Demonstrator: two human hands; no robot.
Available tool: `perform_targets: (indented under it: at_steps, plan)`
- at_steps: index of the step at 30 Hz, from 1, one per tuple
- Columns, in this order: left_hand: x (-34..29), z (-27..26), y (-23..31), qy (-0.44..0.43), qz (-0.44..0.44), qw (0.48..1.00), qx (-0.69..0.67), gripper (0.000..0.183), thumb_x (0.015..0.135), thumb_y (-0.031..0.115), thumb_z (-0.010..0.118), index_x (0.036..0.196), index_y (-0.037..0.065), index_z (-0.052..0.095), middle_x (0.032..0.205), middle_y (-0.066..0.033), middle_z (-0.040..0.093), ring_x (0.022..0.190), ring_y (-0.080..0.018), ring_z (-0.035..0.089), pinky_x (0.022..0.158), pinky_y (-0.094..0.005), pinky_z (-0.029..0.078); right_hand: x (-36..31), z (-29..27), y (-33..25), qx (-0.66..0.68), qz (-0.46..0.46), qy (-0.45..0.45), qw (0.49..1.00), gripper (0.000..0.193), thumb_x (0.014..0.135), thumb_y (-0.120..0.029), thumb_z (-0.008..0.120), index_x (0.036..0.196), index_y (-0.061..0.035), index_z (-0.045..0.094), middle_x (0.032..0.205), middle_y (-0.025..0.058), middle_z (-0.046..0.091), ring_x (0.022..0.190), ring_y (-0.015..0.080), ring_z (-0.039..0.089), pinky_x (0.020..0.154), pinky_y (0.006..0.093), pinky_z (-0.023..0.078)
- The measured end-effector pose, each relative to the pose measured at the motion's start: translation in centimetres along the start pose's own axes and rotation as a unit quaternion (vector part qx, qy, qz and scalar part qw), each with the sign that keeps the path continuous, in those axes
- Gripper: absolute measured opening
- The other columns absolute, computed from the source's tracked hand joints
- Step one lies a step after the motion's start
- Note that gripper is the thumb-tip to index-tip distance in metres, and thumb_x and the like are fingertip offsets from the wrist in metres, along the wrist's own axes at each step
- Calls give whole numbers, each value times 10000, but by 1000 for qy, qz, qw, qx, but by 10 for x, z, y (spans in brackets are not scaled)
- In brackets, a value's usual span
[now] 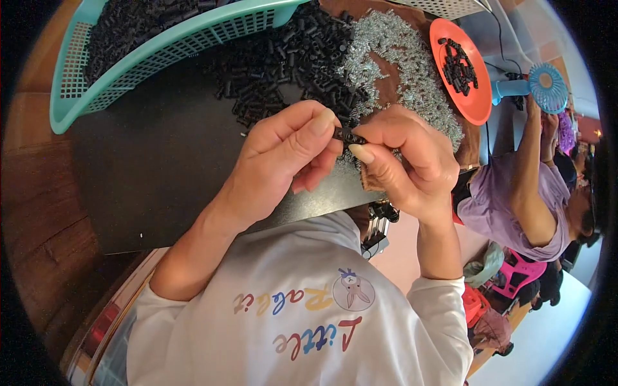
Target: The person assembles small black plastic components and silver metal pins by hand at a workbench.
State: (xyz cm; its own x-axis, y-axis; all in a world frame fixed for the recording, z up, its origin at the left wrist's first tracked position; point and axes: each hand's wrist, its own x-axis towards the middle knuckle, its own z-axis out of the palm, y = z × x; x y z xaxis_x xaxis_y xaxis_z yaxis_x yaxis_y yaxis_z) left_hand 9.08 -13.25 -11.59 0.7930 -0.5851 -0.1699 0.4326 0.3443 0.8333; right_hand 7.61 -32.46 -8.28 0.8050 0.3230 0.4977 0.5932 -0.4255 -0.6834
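A small black plastic piece (349,136) is held between my two hands above the near edge of the dark table (161,167). My left hand (277,151) pinches its left end between thumb and fingers. On its right end, the thumb and forefinger of my right hand (412,161) are closed. Just beyond my hands lies a heap of loose black plastic pieces (277,71). Beside it, to the right, small silver metal springs (386,38) are spread over a brown sheet. Whether a spring sits in the held piece, I cannot tell.
A teal mesh basket (61,103) full of black pieces stands at the far left. At the far right, an orange plate (476,109) carries several black pieces, with a small blue fan (547,88) beyond it. Another person (515,199) in a purple top sits to the right.
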Motion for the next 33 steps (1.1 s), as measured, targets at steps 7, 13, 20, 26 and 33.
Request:
perform_targets:
  at_steps: [7,13,20,26,33]
  plan:
    - [0,2,1,-7,6,1000,7,277,1027,297,438,994,48,554,642,-31,537,473,-82,428,410,-214,301,-8,-4,-7,-57,7,-7,998,155,773,-31,733,867,6,616,744,111,599,579,259,581,503,346,474]
    - [2,8,9,-15,-30,999,-8,305,1015,326,487,865,74,569,642,37,497,544,-23,406,470,-188,306,-10,-8,-5,-64,-28,-22,997,210,764,-21,737,904,16,585,745,124,588,557,269,579,459,354,461]
    - [7,2,7,-59,-2,995,75,313,1026,278,467,800,69,518,657,46,462,581,-25,394,516,-197,328,-15,-11,-7,-125,-28,-41,991,252,763,-101,755,947,-11,608,730,100,606,560,233,584,467,321,435]
    - [9,0,4,-72,-28,996,37,315,1023,259,476,777,65,510,651,45,455,576,-27,379,509,-202,318,-18,-10,-8,-163,-35,-43,985,272,741,-104,770,954,-35,615,751,85,615,557,227,584,461,322,422]
    - [11,-6,-2,-68,11,995,66,279,1006,248,486,934,-11,562,640,-4,462,520,-58,375,457,-217,287,-14,-12,-14,-179,-20,-71,981,270,715,-108,772,934,-36,631,764,85,613,578,225,585,483,334,429]
